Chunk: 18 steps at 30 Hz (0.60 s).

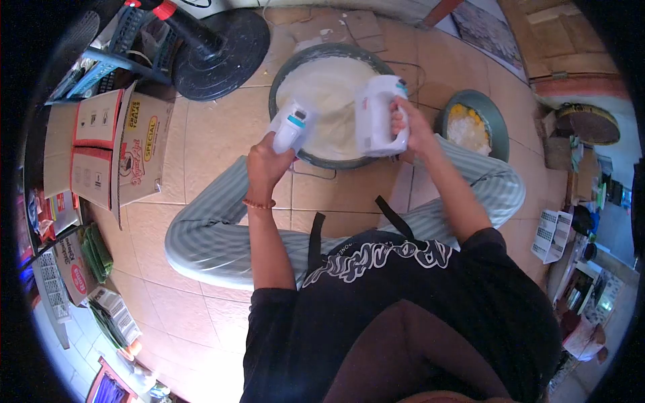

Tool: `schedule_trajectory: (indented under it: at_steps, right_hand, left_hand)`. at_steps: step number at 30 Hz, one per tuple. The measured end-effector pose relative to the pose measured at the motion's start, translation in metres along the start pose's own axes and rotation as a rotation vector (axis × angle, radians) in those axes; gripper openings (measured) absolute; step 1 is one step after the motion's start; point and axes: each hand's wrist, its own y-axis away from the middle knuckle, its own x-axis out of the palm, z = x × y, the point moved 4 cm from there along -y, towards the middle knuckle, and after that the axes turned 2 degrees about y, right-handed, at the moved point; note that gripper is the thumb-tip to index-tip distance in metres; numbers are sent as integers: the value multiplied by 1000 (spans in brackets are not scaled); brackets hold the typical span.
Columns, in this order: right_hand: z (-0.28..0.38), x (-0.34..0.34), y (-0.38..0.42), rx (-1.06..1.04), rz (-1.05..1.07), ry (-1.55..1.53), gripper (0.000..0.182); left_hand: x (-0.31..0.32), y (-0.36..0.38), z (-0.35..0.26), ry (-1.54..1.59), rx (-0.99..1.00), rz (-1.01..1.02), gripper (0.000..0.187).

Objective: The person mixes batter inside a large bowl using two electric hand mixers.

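Note:
My left hand (270,161) is wrapped round a white hand mixer (290,127) with a teal band, held over the left side of a large green basin (274,87). In my right hand (413,127) is a second white hand mixer (376,117), gripped by its handle above the basin's right side. Pale, creamy batter (329,87) fills much of the basin, which stands on the floor before my crossed legs. The beaters of both mixers are hard to make out.
A smaller green basin (497,121) with white and yellow ingredients (468,127) stands to the right. Cardboard boxes (138,144) are on the left. A round black fan base (225,57) sits at the upper left. A cable (420,74) lies behind the basin on the tiled floor.

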Motion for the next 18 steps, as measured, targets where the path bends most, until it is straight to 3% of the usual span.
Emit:
schedule_trajectory:
  at_steps: [4, 11, 18]
  right_hand:
    - [44, 7, -11, -114, -59, 202, 23]
    - [90, 22, -73, -237, -41, 555, 24]
    - [108, 119, -90, -248, 90, 923, 37]
  left_hand:
    - [8, 9, -9, -59, 50, 200, 33]
    - [31, 24, -43, -60, 255, 304, 29]
    - [66, 27, -50, -32, 288, 452, 43]
